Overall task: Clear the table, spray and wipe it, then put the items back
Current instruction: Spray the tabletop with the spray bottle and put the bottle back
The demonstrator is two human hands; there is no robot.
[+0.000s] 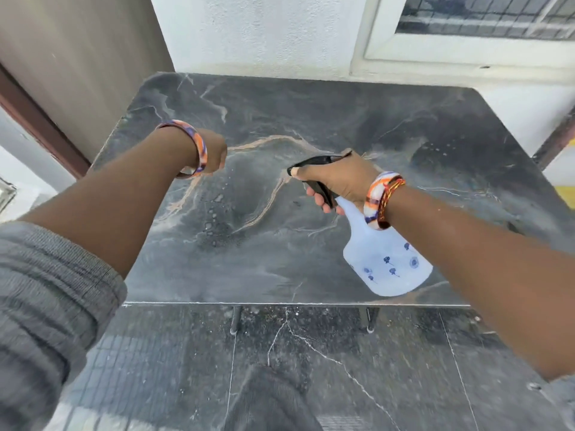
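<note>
I'm on the spraying step: my right hand (339, 178) has its fingers (320, 202) curled round the black trigger of the translucent plastic spray bottle (385, 262), right of centre over the dark, glossy marbled surface (311, 113). Droplets (214, 219) bead mid-frame. My left hand (214, 154) hangs curled; whether it holds anything I cannot tell. Wiping comes next, I'd judge; no cloth in sight.

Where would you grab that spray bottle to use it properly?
By the narrow neck under the black head, as the right hand grips the spray bottle now: coming from behind, fingers on the trigger. The wide body hangs below and the nozzle points away over the table.
</note>
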